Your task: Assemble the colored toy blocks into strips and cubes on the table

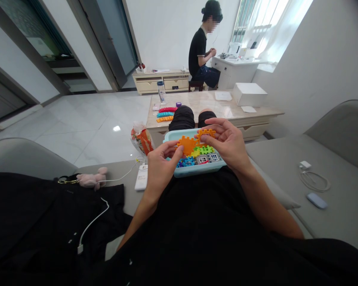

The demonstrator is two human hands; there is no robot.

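My left hand (164,163) pinches a solid orange toothed building piece (186,145) between thumb and fingers. In my right hand (228,143) is a second orange toothed piece (207,132), a frame with an opening. The two pieces are close together, their edges near each other; whether they touch I cannot tell. Below them, on my lap, a light blue plastic basket (193,171) holds green, yellow, blue and grey building pieces. Some of the grey pieces (209,158) have white window grids. My hands hide part of the basket's rim and contents.
Rows of red, blue and orange pieces (165,114) lie on the coffee table (197,101) ahead, with a water bottle (161,92) and a white box (250,94). A power bank (141,177) with cables is on the sofa. Another person (201,51) sits at a far desk.
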